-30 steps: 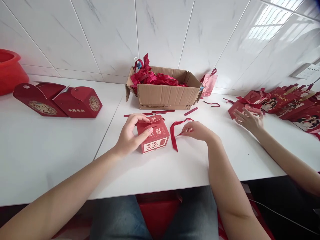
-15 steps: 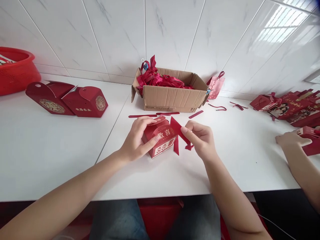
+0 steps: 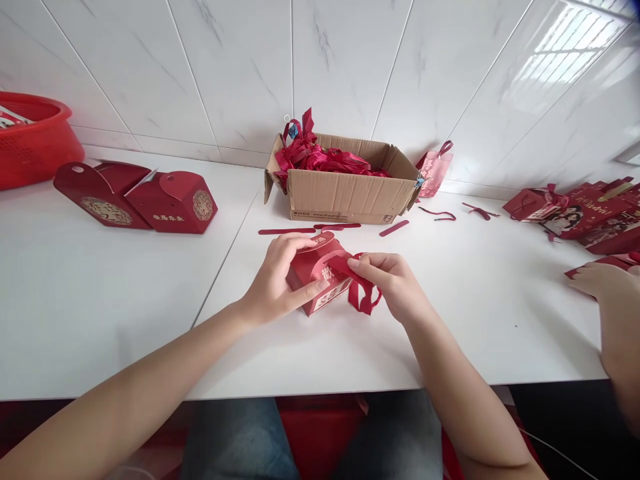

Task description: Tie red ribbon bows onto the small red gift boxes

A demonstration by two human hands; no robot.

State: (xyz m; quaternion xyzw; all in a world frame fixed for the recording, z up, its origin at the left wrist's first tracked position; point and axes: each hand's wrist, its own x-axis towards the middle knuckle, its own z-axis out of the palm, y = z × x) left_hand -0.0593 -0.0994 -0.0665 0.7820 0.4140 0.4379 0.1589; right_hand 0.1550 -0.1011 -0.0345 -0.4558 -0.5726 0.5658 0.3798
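Note:
A small red gift box [image 3: 320, 267] with gold characters stands on the white table in front of me. My left hand [image 3: 280, 277] grips it, fingers over the top and thumb on the front face. Between the thumb and fingers of my right hand [image 3: 383, 277] is a red ribbon [image 3: 341, 265], pinched near its end. That end lies against the box's curved top flap, and I cannot tell whether it passes through a hole there. The rest of the ribbon hangs in a loop beside the box's right side.
Behind the gift box stands a cardboard box [image 3: 345, 195] heaped with red ribbons [image 3: 325, 162]. Ribbon strips [image 3: 394, 228] lie around it. Two red boxes [image 3: 173, 207] and a red basket [image 3: 35, 153] are leftward. At right, another person's hand [image 3: 595, 277] touches a red box near red bags [image 3: 590, 210].
My right hand has moved slightly left, bringing the ribbon end onto the box's flap. The hanging ribbon now forms a loop. The other person's hand and box have shifted at the right.

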